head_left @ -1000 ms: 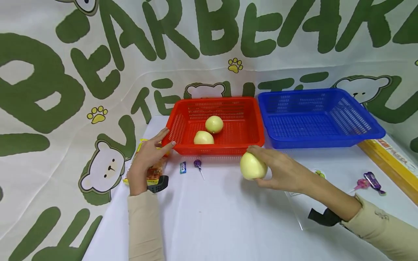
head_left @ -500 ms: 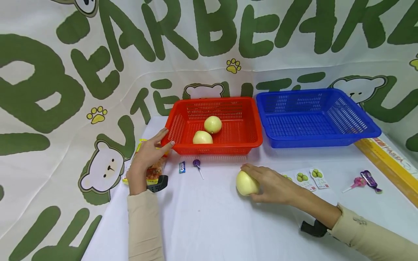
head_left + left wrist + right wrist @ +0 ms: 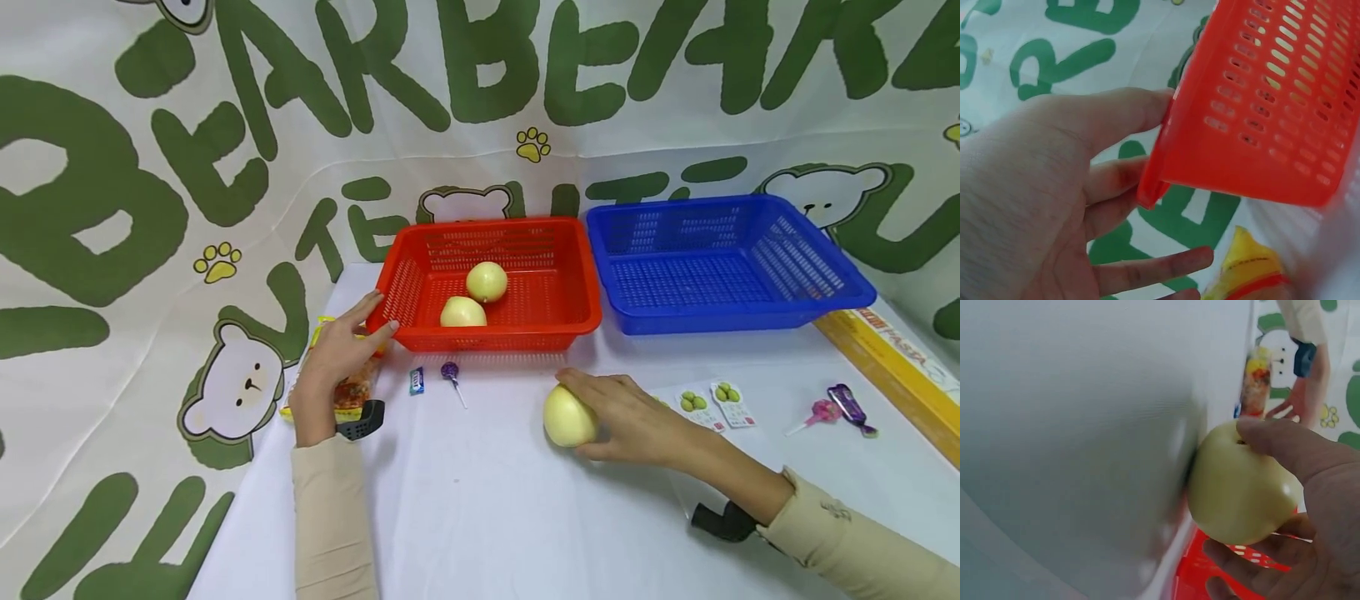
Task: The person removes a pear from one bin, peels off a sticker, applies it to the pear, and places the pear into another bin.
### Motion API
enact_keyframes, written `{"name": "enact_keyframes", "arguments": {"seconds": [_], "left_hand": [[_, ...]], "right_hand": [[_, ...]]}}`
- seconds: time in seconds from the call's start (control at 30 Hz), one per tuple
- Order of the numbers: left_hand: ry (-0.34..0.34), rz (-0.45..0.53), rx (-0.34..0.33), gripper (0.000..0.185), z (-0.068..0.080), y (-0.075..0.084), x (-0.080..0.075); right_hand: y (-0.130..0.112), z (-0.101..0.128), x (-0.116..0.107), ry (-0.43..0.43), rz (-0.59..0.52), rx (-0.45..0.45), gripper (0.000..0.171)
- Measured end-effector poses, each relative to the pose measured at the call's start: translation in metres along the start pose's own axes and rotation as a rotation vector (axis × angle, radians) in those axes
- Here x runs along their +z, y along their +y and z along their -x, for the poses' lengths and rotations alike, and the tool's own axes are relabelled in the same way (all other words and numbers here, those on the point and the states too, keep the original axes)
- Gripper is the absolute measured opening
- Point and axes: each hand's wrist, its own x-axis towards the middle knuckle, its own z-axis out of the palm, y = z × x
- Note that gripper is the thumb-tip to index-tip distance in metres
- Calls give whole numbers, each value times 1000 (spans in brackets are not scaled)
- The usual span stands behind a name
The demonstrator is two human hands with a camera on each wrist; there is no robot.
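Apple (image 3: 567, 416) sits on table (image 3: 480, 508), right hand (image 3: 626, 419) fingers curled around it (thumb on stem dimple, right wrist view only); left hand (image 3: 335, 354) fingers spread, touching red basket (image 3: 577, 287) corner.

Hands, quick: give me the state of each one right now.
Left hand: open, straight fingers resting against the corner of the red basket.
Right hand: closed around a pale yellow apple on the table.
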Motion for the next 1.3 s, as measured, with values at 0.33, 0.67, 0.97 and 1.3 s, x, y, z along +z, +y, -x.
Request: {"name": "enact_keyframes", "arguments": {"seconds": [0.33,0.67,0.97,1.3], "left_hand": [[436,64,454,44,26,105,5],[195,-239,1054,30,81,248,139],[-23,-548,1074,23,99,265,226],[-45,-582,1073,12,103,261,249]], "right_hand": [[10,31,-46,-33,-92,122,90],[55,73,-70,86,-32,204,54],[79,91,-50,147,145,60,36],[87,95,-28,200,200,-177,24]]}}
